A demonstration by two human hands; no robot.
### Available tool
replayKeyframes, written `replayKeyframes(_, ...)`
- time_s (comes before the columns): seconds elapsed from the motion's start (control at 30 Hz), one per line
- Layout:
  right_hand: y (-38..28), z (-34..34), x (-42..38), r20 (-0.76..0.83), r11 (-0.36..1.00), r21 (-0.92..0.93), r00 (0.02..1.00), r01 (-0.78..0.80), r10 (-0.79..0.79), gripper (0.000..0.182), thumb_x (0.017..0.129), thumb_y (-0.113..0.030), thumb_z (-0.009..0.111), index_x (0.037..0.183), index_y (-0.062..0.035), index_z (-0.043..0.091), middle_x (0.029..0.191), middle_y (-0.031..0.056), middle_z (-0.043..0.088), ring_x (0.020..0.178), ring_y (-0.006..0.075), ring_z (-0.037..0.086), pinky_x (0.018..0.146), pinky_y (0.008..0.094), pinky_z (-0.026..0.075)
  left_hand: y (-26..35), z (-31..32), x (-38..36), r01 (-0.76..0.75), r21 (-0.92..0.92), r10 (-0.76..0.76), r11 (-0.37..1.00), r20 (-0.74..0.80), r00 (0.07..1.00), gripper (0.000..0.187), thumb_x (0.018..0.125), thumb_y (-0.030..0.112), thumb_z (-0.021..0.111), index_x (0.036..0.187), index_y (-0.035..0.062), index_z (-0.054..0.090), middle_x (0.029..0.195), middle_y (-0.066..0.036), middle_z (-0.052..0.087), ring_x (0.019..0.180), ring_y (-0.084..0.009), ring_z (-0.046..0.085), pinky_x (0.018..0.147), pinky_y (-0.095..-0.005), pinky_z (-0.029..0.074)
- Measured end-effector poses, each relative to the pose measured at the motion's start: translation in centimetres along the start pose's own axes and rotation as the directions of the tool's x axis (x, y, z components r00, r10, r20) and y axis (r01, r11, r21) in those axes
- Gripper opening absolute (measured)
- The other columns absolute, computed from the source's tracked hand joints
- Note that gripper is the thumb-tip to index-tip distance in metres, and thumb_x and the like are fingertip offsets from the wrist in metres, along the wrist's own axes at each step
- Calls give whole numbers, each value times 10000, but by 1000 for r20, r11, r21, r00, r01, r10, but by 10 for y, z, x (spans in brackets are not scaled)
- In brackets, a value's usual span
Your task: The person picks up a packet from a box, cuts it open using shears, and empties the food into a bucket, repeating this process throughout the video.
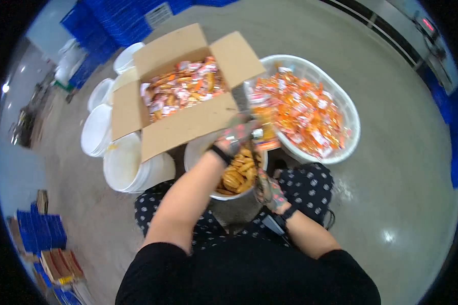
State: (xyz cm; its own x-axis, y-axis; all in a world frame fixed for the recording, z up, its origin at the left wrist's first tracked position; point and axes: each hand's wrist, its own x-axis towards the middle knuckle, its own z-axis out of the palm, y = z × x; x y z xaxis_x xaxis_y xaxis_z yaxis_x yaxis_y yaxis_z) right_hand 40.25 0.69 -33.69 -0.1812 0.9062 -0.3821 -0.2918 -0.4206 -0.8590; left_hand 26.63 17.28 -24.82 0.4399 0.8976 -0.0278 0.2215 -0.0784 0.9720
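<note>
My left hand [237, 136], in a patterned glove with a black band at the wrist, reaches over a white tub [192, 156] of brown, finger-shaped food pieces [241, 175]. Its fingers are closed on the edge of a clear and orange plastic packet [264, 129], blurred by motion. Lower down, my gloved right hand [269, 190] is closed beside the tub's right rim, near my knee. A thin dark strip rises from it toward the packet; its kind is too blurred to tell.
An open cardboard box [188, 119] of filled packets stands ahead. To the right, a large white basket [352, 127] holds many orange packets. Several white buckets [97, 131] stand at left. Blue crates [112, 23] are stacked behind them.
</note>
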Motion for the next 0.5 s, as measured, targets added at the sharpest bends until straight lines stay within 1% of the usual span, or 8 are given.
replayKeyframes(0.03, -18, 6, -5, -18, 990, -12, 990, -142, 142, 343, 847, -460, 471, 862, -125, 544, 578, -57, 456, 471, 49, 431, 417, 187, 316, 0, 13, 16, 144, 50, -138, 988, -108, 985, 473, 797, 280, 575, 1142, -25, 464, 1011, -128, 579, 911, -208, 572, 801, -324, 459)
replayKeyframes(0.07, -36, 11, -10, -43, 959, -27, 959, -281, 279, 331, 857, -442, 463, 900, -124, 542, 598, -55, 465, 479, 51, 437, 417, 189, 322, -2, 22, 35, 214, -425, -196, 880, 86, 977, 573, 759, 207, 632, 1206, -48, 381, 1045, -146, 559, 928, -213, 564, 785, -300, 464)
replayKeyframes(0.1, -27, 8, -3, -28, 970, 17, 969, -243, 244, 377, 837, -486, 465, 862, -116, 532, 546, -41, 435, 436, 70, 410, 404, 205, 311, -10, 26, 49, 257, -324, -239, 910, 95, 966, 629, 738, 128, 647, 1239, -65, 321, 1064, -154, 543, 917, -201, 563, 750, -274, 471)
replayKeyframes(0.13, -17, 4, 0, -21, 976, 64, 977, -208, 210, 425, 816, -531, 467, 825, -109, 523, 494, -27, 405, 392, 89, 383, 390, 222, 301, -39, 30, 59, -22, 62, 27, 998, -79, 997, 536, 753, 74, 603, 1212, -54, 356, 1002, -123, 555, 817, -145, 558, 677, -240, 466)
replayKeyframes(0.3, -18, 7, 3, -111, 990, 132, 991, -55, 70, 357, 838, -456, 488, 861, -102, 526, 543, -36, 434, 439, 67, 419, 383, 207, 309, 23, -49, 8, -29, -264, 1, 964, -104, 995, 304, 784, -41, 443, 1085, -15, 475, 871, -66, 573, 722, -116, 539, 641, -252, 469)
replayKeyframes(0.4, -10, -4, 11, 1, 975, 153, 986, -163, 164, 322, 838, -426, 508, 857, -105, 526, 585, -35, 461, 449, 67, 435, 390, 201, 322, 32, -127, -14, -79, -201, 20, 976, -281, 959, 262, 778, 36, 499, 1039, 26, 524, 847, -40, 581, 682, -109, 538, 586, -224, 443)
replayKeyframes(0.43, 1, -11, 16, 154, 954, 223, 973, -202, 170, 308, 841, -410, 512, 851, -103, 524, 598, -32, 470, 454, 68, 443, 389, 198, 323, 41, -147, -16, 7, -38, -22, 999, -407, 913, 256, 770, 42, 525, 1026, 25, 532, 840, -41, 583, 672, -102, 535, 578, -217, 439)
replayKeyframes(0.5, 14, -20, 24, 343, 938, 263, 931, -225, 127, 282, 850, -361, 517, 905, -84, 536, 652, -16, 509, 468, 77, 470, 383, 192, 334, 28, -197, -13, 176, 58, -135, 983, -420, 897, 161, 783, 44, 538, 938, 1, 547, 768, -32, 571, 686, -115, 526, 623, -246, 451)
